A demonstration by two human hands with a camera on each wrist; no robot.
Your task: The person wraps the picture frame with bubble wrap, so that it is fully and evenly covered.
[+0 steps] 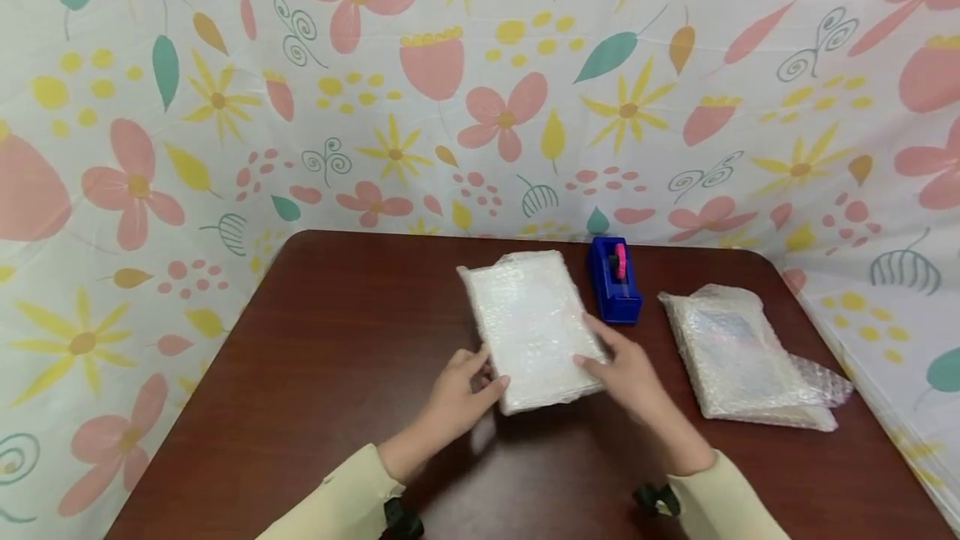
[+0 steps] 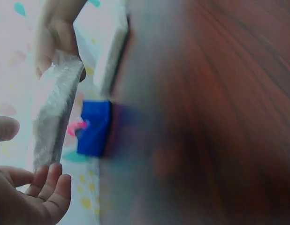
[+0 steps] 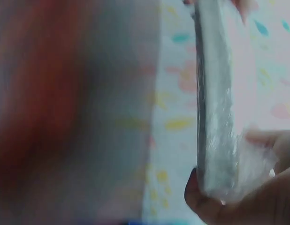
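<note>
A flat, rectangular bubble-wrapped package (image 1: 534, 323) is held above the table, between both hands. My left hand (image 1: 459, 398) grips its lower left edge, thumb on top and fingers underneath. On the opposite side, my right hand (image 1: 628, 369) holds the right edge, with thumb and a finger on the upper face. In the left wrist view the package (image 2: 56, 110) appears edge-on and raised off the tabletop, with the left hand's fingers (image 2: 53, 185) at its near end. The right wrist view shows the right hand (image 3: 248, 201) curled round the package's loose wrap end (image 3: 255, 164).
A blue tape dispenser (image 1: 617, 294) with a pink hub stands behind the package, to the right. Further right lies another bubble-wrapped package (image 1: 738, 357) with a loose flap of wrap. The dark brown table (image 1: 330, 340) meets a flower-printed cloth (image 1: 502, 98) at its back and sides.
</note>
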